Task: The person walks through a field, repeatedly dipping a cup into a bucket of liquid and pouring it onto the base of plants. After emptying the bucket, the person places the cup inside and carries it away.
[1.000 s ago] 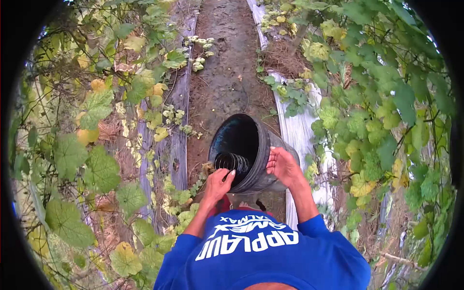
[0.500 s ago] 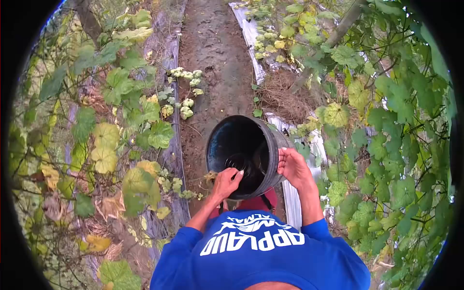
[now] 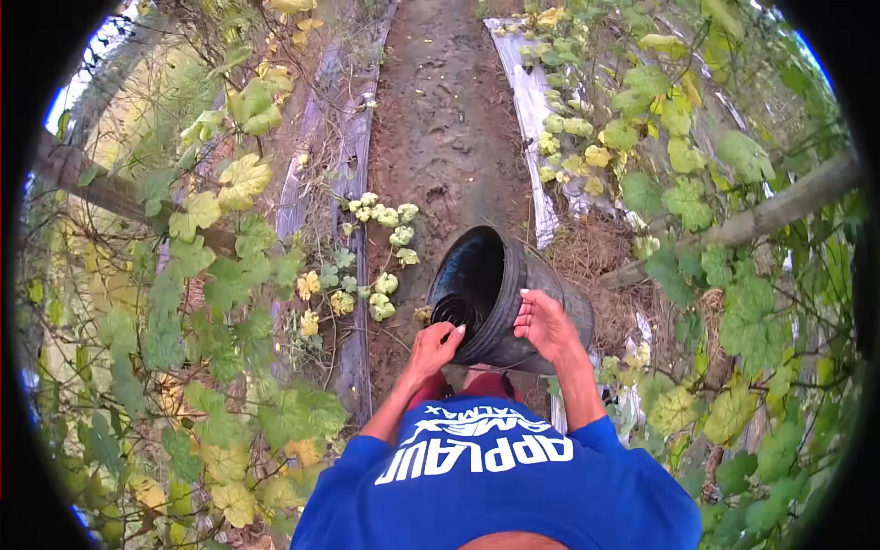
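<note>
A black bucket (image 3: 541, 307) hangs tilted in front of my body, its mouth facing left and forward. Dark coiled material (image 3: 451, 310) shows inside near the lower rim. My left hand (image 3: 434, 351) is at the near left edge of the mouth, thumb and fingers pinched together; what they grip, if anything, is too small to tell. My right hand (image 3: 547, 328) is at the bucket's outer side near the rim, palm turned to it, fingers slightly curled and apart, holding nothing visible.
A muddy path (image 3: 445, 137) runs ahead between strips of plastic sheeting (image 3: 527, 101). Leafy vines stand on both sides. A wooden pole (image 3: 779, 206) slants in from the right and another (image 3: 101, 188) from the left. Pale leaves (image 3: 383, 220) lie at the path's left edge.
The view has shifted along the path, and the poles now show lower. The bucket sits further right and is tipped more to the side. My right hand is nearer its rim.
</note>
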A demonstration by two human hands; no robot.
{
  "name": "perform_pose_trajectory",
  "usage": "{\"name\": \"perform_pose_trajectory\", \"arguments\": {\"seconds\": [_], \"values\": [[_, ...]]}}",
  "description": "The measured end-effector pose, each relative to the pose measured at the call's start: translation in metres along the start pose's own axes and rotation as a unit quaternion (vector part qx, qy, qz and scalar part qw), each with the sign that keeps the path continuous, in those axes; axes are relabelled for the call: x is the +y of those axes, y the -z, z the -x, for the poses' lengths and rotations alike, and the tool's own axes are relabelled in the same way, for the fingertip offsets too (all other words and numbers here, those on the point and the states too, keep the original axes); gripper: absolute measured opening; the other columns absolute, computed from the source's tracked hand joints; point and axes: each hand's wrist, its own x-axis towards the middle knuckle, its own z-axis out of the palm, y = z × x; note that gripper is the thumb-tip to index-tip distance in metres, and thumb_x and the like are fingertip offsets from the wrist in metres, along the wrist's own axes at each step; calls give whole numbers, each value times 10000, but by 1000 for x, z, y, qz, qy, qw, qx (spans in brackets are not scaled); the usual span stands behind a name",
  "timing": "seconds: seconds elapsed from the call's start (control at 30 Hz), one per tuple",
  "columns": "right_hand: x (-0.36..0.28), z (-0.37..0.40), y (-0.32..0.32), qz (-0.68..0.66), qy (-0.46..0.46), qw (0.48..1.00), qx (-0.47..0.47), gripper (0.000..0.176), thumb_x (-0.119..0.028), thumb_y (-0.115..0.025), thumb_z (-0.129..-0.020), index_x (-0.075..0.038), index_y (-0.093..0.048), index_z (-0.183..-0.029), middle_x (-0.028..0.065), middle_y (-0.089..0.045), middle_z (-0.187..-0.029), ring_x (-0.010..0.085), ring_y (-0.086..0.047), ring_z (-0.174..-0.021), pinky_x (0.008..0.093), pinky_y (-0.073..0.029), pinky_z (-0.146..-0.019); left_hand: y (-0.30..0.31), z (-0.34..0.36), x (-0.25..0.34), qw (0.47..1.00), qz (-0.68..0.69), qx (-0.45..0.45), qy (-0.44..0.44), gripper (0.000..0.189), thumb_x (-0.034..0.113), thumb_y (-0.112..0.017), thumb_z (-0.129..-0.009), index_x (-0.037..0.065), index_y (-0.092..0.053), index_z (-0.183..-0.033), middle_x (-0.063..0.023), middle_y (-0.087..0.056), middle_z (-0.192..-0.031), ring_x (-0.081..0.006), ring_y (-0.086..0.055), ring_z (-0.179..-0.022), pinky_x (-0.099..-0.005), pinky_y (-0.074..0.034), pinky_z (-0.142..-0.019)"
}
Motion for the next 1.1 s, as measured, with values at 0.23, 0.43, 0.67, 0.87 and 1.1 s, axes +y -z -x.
{"name": "perform_pose_trajectory", "arguments": {"seconds": [0.23,0.43,0.67,0.87,1.1], "values": [[-159,-175,-1,35,18,999,-11,278,-357,-634,-866,-85,-591,-900,22,-613,-751,141,-598,-644,289,-513,-580,12,-231,1,999,37,7,16,368,326,-585,-940,2,-618,-766,-141,-527,-636,-202,-501,-593,-376,-404,-571],[-304,-288,-3,21,49,998,-19,341,-370,-582,-896,-44,-622,-985,34,-665,-805,129,-624,-653,260,-522,-587,14,-445,27,998,48,-46,-23,392,360,-601,-920,-6,-640,-785,-178,-582,-664,-287,-564,-600,-410,-430,-585],[-455,-415,-61,24,95,995,-20,359,-353,-572,-908,-17,-610,-1028,38,-649,-834,122,-621,-688,248,-525,-602,76,-662,92,984,1,-170,-60,404,355,-586,-934,-23,-626,-797,-168,-554,-659,-214,-539,-595,-398,-422,-582],[-530,-604,-89,33,85,996,-3,315,-342,-596,-901,-40,-605,-990,38,-629,-837,120,-600,-679,259,-511,-583,112,-841,64,997,60,-26,-38,381,339,-586,-934,-9,-618,-783,-162,-546,-674,-269,-542,-607,-396,-419,-585],[-623,-789,-176,16,15,1000,15,249,-305,-689,-848,-107,-560,-924,0,-529,-774,116,-560,-654,267,-498,-561,181,-1018,55,999,27,38,24,383,344,-598,-936,0,-604,-768,-110,-517,-631,-164,-483,-587,-357,-393,-560]]}}
